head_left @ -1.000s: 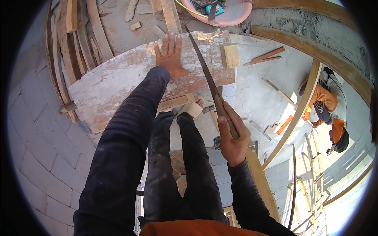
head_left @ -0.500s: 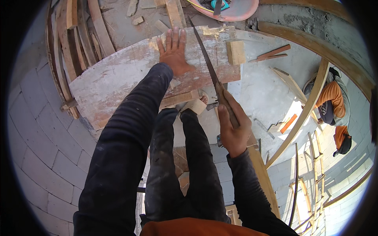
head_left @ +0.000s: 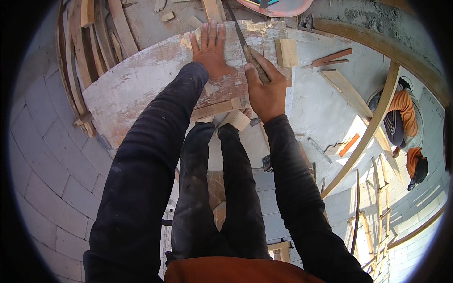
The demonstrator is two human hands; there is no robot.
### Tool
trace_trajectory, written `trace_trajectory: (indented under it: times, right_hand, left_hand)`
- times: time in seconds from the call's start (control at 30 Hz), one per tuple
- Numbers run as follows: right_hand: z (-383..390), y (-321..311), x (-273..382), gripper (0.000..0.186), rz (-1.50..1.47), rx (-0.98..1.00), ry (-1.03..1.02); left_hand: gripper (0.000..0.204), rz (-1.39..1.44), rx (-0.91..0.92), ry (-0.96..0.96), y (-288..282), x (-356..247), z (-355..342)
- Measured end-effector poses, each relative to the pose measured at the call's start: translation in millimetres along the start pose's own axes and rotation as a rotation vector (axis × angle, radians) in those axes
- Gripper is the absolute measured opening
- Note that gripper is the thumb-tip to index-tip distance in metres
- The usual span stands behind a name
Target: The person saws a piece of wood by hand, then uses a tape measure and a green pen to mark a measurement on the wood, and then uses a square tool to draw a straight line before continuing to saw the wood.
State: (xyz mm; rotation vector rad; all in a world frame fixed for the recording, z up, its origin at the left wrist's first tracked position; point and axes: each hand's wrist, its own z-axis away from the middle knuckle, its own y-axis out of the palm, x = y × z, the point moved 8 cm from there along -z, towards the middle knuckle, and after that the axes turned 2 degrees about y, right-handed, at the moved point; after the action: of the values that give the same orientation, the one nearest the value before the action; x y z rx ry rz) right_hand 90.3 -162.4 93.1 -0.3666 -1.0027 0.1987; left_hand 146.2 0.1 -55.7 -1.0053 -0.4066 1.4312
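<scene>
A hand saw (head_left: 240, 36) with a wooden handle is gripped in my right hand (head_left: 265, 88). Its narrow dark blade points away from me across the right part of a worn plywood board (head_left: 141, 89), whose surface is whitish and scuffed. My left hand (head_left: 211, 52) lies flat on that board, fingers spread, left of the blade. A small wood block (head_left: 286, 53) sits at the board's right edge. Below the board's near edge runs a wood strip (head_left: 216, 109), with another block (head_left: 235, 120) by my foot.
Long planks (head_left: 89, 45) lean at the far left. A pinkish basin (head_left: 283, 6) stands at the top. A curved timber (head_left: 361, 134) crosses on the right, near a person in orange and dark clothing (head_left: 401, 115). Beside it lie a loose plank (head_left: 347, 92) and an orange piece (head_left: 349, 145).
My right hand has pushed the saw forward and away, so the handle now lies over the board. My left hand stays flat on the board. The view has shifted slightly.
</scene>
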Motion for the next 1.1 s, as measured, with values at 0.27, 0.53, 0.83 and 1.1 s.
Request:
trace_trajectory:
  times: [0.27, 0.53, 0.83, 1.1]
  right_hand:
    - [102, -55, 20, 0.038, -0.040, -0.003, -0.064]
    - [82, -46, 2, 0.037, -0.020, 0.000, 0.056]
    - [2, -11, -7, 0.039, -0.024, -0.006, -0.024]
    - [94, -45, 2, 0.039, -0.002, -0.002, 0.038]
  left_hand:
    - [0.152, -0.044, 0.037, -0.047, -6, 7, 1]
    - [0.152, -0.036, 0.018, -0.039, 1, 11, 3]
    - [0.149, -0.019, -0.031, 0.015, -3, -3, -1]
    - [0.152, -0.052, -0.039, -0.021, -2, 8, 0]
